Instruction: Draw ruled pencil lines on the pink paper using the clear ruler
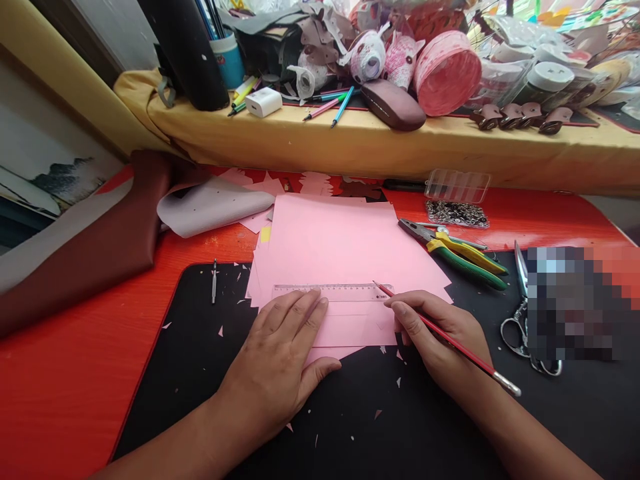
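1 left hand (280,350), thumb spread, on ruler (347,293); right fingers (412,325) pinch pencil (465,350), tip at ruler's edge.

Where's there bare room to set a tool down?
Best: the red table at left, between the brown leather and black mat. Smaller: mat between the right forearm and scissors. Crowded: beyond the pink paper, around the pliers, and along the ledge.

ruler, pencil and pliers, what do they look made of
Ruler: seemingly clear, smooth plastic; the pink paper shows through. Pencil: probably wood, given the tapered point, with glossy red paint; shiny end perhaps metal. Pliers: dull grey head, likely steel; thick yellow and green grips look like plastic or rubber.
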Demonstrator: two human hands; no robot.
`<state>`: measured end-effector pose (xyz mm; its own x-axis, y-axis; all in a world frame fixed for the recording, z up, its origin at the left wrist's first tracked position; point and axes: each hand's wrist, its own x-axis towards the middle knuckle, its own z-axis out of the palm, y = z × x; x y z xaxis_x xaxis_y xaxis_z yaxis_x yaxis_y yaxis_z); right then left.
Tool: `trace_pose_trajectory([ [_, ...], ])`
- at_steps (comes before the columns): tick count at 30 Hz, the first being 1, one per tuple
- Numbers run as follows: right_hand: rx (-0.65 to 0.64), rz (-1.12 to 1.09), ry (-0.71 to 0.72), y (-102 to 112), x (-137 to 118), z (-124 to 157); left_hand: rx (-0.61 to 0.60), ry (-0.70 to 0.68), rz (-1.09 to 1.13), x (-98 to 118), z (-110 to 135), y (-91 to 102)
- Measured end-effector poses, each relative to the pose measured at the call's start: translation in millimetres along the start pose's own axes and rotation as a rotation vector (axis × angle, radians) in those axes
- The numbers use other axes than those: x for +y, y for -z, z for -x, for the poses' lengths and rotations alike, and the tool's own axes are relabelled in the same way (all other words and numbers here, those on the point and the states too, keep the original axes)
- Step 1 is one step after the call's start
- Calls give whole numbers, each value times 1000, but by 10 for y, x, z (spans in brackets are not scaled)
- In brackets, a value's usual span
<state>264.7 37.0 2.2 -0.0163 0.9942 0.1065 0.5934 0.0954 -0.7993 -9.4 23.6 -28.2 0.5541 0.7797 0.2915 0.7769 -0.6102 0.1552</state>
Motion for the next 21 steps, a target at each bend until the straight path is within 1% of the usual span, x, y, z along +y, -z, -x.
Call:
trace_pose_trajectory([
  [10, 3, 6, -19, 7, -5, -1, 12, 0, 6, -3, -8, 10],
  [21, -4, 13, -38, -1, -15, -2, -9, 7, 24, -1, 7, -7],
])
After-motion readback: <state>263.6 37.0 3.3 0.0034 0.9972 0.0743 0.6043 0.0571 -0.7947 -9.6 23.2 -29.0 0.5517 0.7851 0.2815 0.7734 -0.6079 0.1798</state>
